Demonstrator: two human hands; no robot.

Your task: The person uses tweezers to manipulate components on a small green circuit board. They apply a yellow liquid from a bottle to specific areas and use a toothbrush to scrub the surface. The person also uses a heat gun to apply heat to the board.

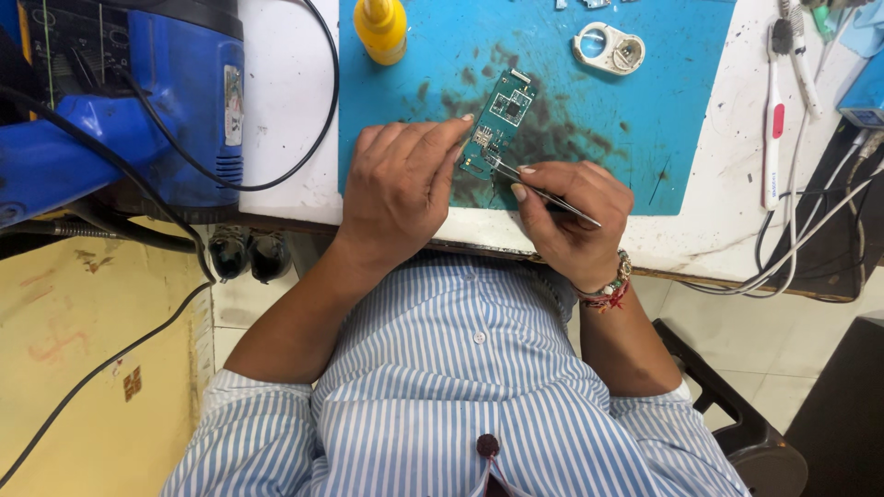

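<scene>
A small teal circuit board (502, 115) lies on a blue work mat (645, 138) stained dark in the middle. My left hand (401, 189) rests on the mat, its fingertips pressing the board's left edge. My right hand (571, 221) grips thin metal tweezers (543, 191), whose tips touch the board's lower end. Bead bracelets circle my right wrist.
A yellow bottle (380, 28) stands at the mat's far left. A white oval plastic part (608, 48) lies at the far middle. A blue machine (129, 101) with black cables sits left. A white and pink toothbrush (773, 120) and white cables lie right.
</scene>
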